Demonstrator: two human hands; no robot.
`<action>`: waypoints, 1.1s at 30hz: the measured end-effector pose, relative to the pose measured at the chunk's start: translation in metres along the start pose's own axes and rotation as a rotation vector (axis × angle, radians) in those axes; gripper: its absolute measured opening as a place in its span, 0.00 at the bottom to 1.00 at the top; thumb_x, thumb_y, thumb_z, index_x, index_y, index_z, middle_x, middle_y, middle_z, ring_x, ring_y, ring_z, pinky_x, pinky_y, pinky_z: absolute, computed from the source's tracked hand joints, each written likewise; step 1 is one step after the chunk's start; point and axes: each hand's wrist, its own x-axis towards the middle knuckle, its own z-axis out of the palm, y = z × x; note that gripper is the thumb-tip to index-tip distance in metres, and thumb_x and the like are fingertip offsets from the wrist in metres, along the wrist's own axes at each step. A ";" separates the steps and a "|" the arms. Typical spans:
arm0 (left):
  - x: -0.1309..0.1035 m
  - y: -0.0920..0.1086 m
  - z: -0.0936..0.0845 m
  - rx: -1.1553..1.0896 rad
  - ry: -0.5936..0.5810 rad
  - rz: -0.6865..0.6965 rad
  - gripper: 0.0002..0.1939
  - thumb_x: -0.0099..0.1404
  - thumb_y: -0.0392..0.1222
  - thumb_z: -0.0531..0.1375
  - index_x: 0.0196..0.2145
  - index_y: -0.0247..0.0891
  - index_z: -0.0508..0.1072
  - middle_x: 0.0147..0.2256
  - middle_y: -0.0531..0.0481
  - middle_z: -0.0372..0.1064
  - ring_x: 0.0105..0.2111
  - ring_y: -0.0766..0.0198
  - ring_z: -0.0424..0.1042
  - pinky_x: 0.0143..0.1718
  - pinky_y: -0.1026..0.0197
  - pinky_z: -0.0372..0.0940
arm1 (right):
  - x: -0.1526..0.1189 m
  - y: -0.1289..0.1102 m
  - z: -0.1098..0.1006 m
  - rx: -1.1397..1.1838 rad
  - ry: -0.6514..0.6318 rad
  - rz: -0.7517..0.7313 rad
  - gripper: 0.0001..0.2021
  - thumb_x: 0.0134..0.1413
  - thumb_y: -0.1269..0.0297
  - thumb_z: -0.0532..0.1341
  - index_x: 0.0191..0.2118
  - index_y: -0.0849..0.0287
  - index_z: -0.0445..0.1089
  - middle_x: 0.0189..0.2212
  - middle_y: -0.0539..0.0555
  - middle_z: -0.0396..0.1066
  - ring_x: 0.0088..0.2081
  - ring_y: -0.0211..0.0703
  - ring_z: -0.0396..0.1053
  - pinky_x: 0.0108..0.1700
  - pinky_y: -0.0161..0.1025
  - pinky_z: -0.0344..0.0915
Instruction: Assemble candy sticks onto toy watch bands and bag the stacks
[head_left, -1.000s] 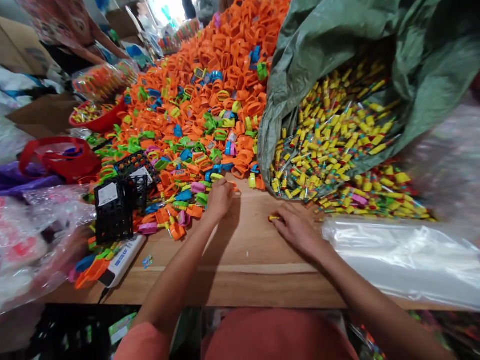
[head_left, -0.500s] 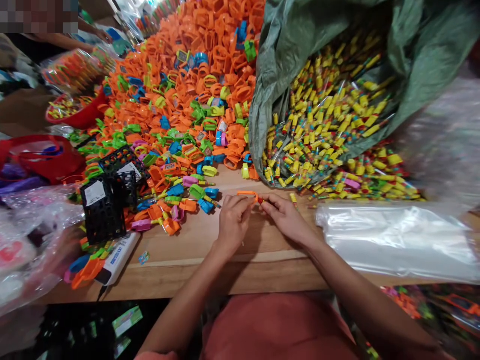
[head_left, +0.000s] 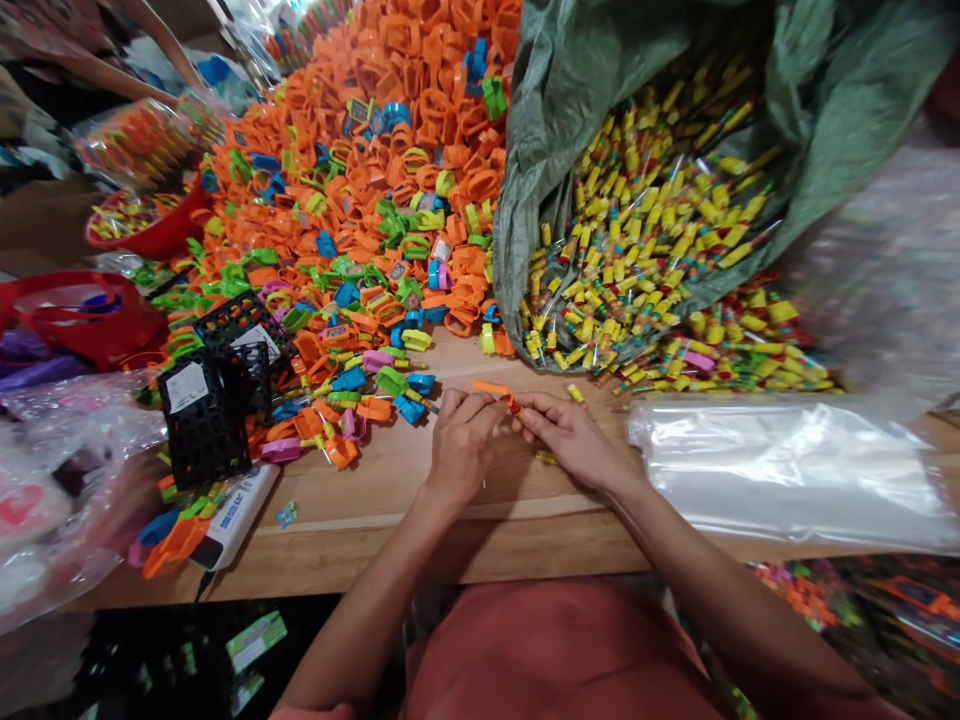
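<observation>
Over the wooden surface [head_left: 525, 548], between left hand [head_left: 463, 440] and right hand [head_left: 564, 437], an orange plastic toy watch [head_left: 490, 387] shows a bright, slim edge, the rest hidden; the left pinches it, the right a small red piece [head_left: 514, 406] just beside it.

The table [head_left: 360, 552] looks like smooth wood, the orange toys [head_left: 367, 50] shiny plastic, the clear bags [head_left: 780, 470] glossy.

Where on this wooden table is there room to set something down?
Bare wood shows between the colourful scrap and left hand, and along the front edge between the forearms. It's crowded behind, with the mostly orange pile and green sack.
</observation>
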 end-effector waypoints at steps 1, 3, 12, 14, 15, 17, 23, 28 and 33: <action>-0.001 0.000 -0.001 0.003 -0.005 0.012 0.15 0.72 0.27 0.55 0.45 0.39 0.79 0.41 0.47 0.79 0.38 0.58 0.66 0.39 0.55 0.63 | -0.001 0.000 0.001 -0.002 -0.002 0.011 0.19 0.58 0.50 0.63 0.48 0.59 0.75 0.30 0.50 0.70 0.28 0.37 0.60 0.30 0.35 0.57; -0.003 0.000 -0.002 0.009 -0.008 0.038 0.16 0.72 0.26 0.55 0.45 0.39 0.79 0.42 0.47 0.79 0.38 0.58 0.66 0.39 0.56 0.63 | -0.002 0.000 0.002 -0.019 -0.003 0.022 0.16 0.58 0.54 0.62 0.46 0.59 0.74 0.30 0.48 0.70 0.29 0.37 0.60 0.31 0.35 0.56; -0.014 0.004 0.003 -0.033 -0.068 0.064 0.17 0.71 0.27 0.53 0.47 0.39 0.79 0.41 0.45 0.78 0.39 0.58 0.67 0.40 0.56 0.65 | -0.007 0.008 0.000 -0.031 -0.053 0.100 0.14 0.62 0.53 0.60 0.43 0.59 0.72 0.28 0.47 0.65 0.27 0.36 0.59 0.27 0.33 0.54; -0.016 -0.006 -0.008 -0.018 -0.094 0.041 0.16 0.71 0.28 0.54 0.45 0.40 0.79 0.39 0.46 0.78 0.39 0.57 0.68 0.39 0.56 0.65 | -0.021 0.002 -0.006 -0.156 -0.088 0.117 0.16 0.63 0.55 0.59 0.50 0.58 0.71 0.31 0.49 0.68 0.29 0.38 0.64 0.30 0.35 0.59; -0.018 -0.015 -0.019 0.016 -0.100 0.007 0.15 0.71 0.29 0.54 0.44 0.40 0.80 0.38 0.46 0.77 0.39 0.56 0.69 0.39 0.55 0.65 | -0.031 -0.002 -0.009 -0.256 -0.102 0.105 0.17 0.63 0.56 0.60 0.53 0.57 0.69 0.33 0.50 0.69 0.32 0.40 0.66 0.33 0.36 0.62; -0.020 -0.039 -0.048 0.123 -0.094 -0.117 0.12 0.71 0.34 0.56 0.42 0.42 0.80 0.38 0.46 0.77 0.39 0.54 0.70 0.40 0.53 0.66 | -0.057 -0.006 -0.016 -0.486 -0.166 0.056 0.18 0.61 0.58 0.65 0.55 0.55 0.68 0.40 0.53 0.71 0.38 0.44 0.69 0.40 0.39 0.66; -0.002 -0.097 -0.118 0.365 0.055 -0.525 0.16 0.65 0.48 0.61 0.46 0.41 0.80 0.46 0.42 0.73 0.41 0.52 0.72 0.47 0.50 0.69 | -0.111 0.022 -0.017 -0.895 -0.521 -0.073 0.04 0.66 0.68 0.61 0.43 0.56 0.73 0.43 0.56 0.72 0.48 0.50 0.68 0.54 0.47 0.66; 0.065 -0.077 -0.049 -0.019 -0.107 -0.566 0.12 0.66 0.45 0.60 0.37 0.35 0.80 0.36 0.45 0.74 0.36 0.59 0.71 0.41 0.60 0.64 | -0.107 0.033 -0.009 -1.033 -0.546 -0.162 0.05 0.64 0.72 0.60 0.41 0.56 0.73 0.44 0.56 0.72 0.49 0.52 0.68 0.57 0.52 0.66; 0.115 -0.075 0.041 -0.183 -0.166 -0.680 0.20 0.67 0.44 0.62 0.18 0.36 0.68 0.19 0.51 0.62 0.27 0.62 0.63 0.32 0.61 0.53 | -0.113 0.023 -0.010 -1.023 -0.532 -0.152 0.10 0.63 0.77 0.57 0.43 0.56 0.71 0.46 0.57 0.72 0.51 0.52 0.69 0.58 0.51 0.66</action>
